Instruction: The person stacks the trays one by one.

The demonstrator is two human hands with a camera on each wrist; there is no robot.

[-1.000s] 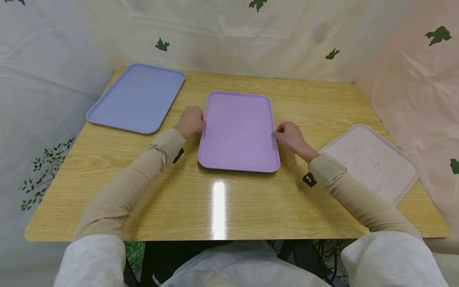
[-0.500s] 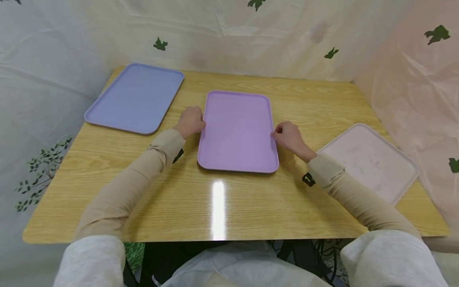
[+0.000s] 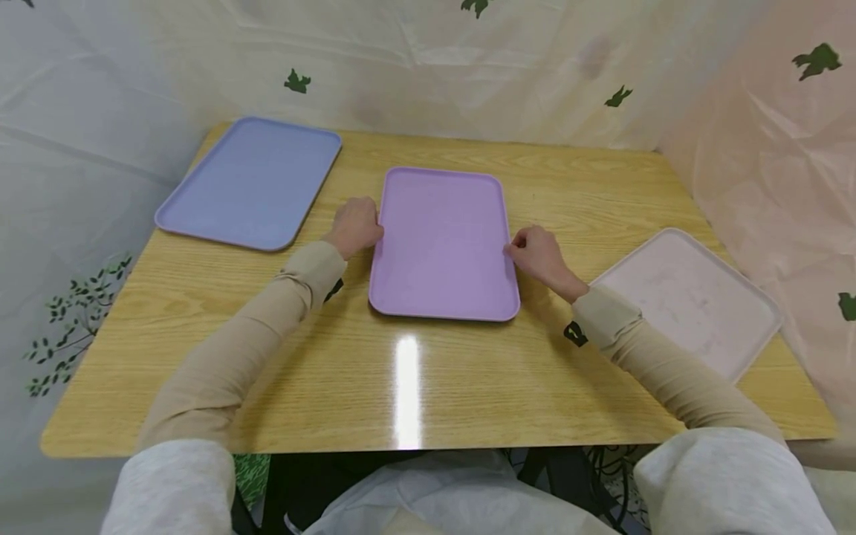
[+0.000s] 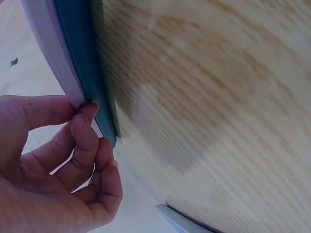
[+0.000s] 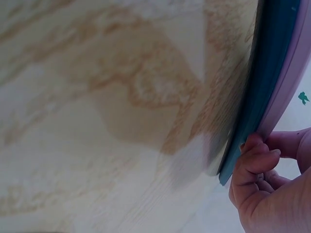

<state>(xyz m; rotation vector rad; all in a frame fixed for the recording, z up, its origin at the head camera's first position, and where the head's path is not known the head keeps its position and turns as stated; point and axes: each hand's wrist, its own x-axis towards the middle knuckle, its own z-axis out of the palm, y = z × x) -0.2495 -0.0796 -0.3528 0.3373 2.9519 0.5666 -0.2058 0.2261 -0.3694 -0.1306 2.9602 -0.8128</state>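
A purple rectangular tray lies near the middle of the table, directly above a teal tray. In the head view the teal one is hidden beneath it; both wrist views show the two rims stacked. My left hand pinches the purple tray's left rim, thumb on the purple edge and fingertips against the teal edge below. On the opposite side my right hand pinches the right rim in the same way, with its fingers curled. The teal rim runs along my right fingertips.
A blue tray lies at the table's back left corner. To the right, a pale pinkish tray sits at an angle, partly behind my right forearm. The wooden table meets hanging cloth at the back and sides.
Both hands keep their pinch on the purple tray's rim, and the trays stay where they are. Only the head view shifts very slightly.
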